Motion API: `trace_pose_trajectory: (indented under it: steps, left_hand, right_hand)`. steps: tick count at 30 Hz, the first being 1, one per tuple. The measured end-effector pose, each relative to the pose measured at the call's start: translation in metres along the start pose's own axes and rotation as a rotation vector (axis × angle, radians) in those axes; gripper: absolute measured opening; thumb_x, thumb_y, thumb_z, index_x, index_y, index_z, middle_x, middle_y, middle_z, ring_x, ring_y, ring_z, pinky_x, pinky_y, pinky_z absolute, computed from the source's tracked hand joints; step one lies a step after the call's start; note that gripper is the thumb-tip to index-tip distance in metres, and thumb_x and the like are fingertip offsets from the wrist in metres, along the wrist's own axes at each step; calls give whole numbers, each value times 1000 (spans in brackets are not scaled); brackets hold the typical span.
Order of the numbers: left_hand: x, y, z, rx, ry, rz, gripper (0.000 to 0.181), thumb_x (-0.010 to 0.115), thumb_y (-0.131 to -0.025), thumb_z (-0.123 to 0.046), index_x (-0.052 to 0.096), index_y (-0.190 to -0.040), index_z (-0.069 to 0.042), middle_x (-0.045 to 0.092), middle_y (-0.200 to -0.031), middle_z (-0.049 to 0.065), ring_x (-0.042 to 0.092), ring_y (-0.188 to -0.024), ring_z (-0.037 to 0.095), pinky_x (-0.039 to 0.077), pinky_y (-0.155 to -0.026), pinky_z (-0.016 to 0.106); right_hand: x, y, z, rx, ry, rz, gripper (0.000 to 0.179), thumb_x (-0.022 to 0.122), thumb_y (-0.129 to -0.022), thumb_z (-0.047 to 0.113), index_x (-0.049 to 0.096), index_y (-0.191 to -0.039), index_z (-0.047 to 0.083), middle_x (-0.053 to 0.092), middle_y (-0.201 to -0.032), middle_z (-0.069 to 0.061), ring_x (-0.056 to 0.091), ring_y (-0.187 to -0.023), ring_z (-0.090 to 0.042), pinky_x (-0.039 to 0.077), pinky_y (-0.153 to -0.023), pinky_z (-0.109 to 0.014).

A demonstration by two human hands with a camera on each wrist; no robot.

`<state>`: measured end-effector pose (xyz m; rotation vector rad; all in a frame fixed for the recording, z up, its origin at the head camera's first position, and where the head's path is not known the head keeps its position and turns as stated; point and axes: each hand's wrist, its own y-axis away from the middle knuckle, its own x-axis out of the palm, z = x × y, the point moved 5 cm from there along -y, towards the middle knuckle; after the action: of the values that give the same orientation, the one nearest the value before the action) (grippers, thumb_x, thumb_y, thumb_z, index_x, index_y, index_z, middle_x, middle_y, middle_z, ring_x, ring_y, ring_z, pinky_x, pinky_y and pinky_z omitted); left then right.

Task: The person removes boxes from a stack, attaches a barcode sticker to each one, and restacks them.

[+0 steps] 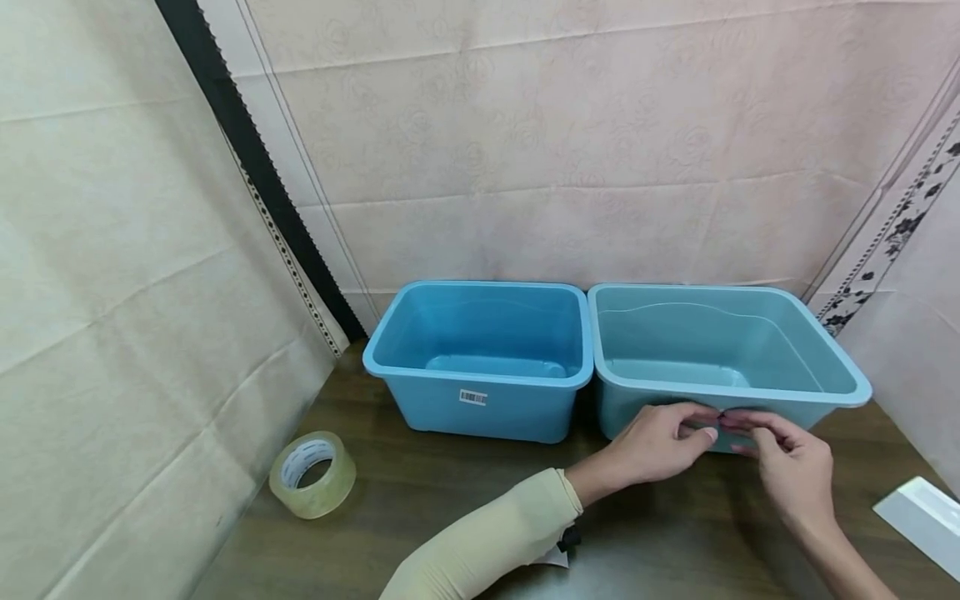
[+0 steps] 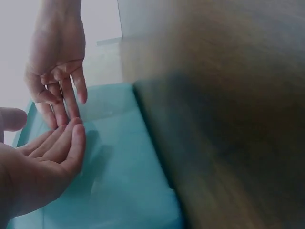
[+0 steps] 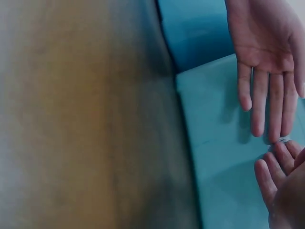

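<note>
A teal plastic bin [image 1: 787, 408] stands at the right, its front wall behind both hands. My left hand [image 1: 663, 442] lies along that wall below the rim, its fingers nearly straight in the right wrist view. From the other side my right hand [image 1: 795, 467] reaches in with gently bent fingers. The fingertips of the two hands meet at the wall. A small whitish bit [image 3: 285, 139] shows by the fingertips in the right wrist view; what it is I cannot tell, as the fingers mostly cover it.
Left of the teal bin, almost touching it, stands a blue bin [image 1: 480, 408] with a barcode label [image 1: 473, 397]. A roll of clear tape [image 1: 322, 492] lies on the dark wooden table [image 1: 420, 492] at the left. At the right edge is a white flat object [image 1: 926, 521]. Pale cloth [image 1: 525, 125] hangs behind.
</note>
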<state>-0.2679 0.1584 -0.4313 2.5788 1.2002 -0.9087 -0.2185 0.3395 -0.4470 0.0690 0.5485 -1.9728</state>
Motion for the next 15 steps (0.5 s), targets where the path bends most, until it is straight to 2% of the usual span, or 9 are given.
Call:
trace_pose_trajectory:
  steps: [4,7,9,11,15]
  left_hand:
    - [1,5,9,-51,7,21,38,56,-109,-44,63,-145,-32,68,-139,-18,68,-113,-8,56,-89,15]
    - [-9,17,13,-60,17,40,40,56,-109,-45,61,-146,-31,68,-141,-17,68,-115,-8,56,-90,16]
    - [-23,29,11,-46,21,45,42,55,-109,-46,59,-148,-32,68,-142,-15,68,-115,-8,56,-91,16]
    - [-42,44,6,-2,41,53,43,54,-110,-45,58,-150,-30,67,-145,-12,67,-117,-7,55,-93,16]
    - [-92,78,-7,114,128,11,45,54,-111,-40,55,-153,-24,67,-147,-4,68,-121,-2,56,-97,19]
  right_hand:
    - [-2,3,-2,49,20,-27,35,45,-109,7,74,-119,-8,78,-96,23,75,-87,5,62,-66,-22]
    - [-12,5,2,77,22,-129,33,47,-107,6,77,-116,-5,77,-92,24,75,-84,6,60,-65,-17]
    - [-22,5,11,56,28,-202,33,47,-105,4,78,-113,-3,77,-91,25,74,-82,6,58,-64,-14]
    - [-32,5,23,4,30,-262,33,46,-104,2,79,-109,-3,76,-89,24,73,-80,6,57,-64,-11]
    - [-52,-1,46,-125,22,-343,35,43,-103,-3,77,-104,-9,75,-85,24,71,-76,5,55,-65,-9]
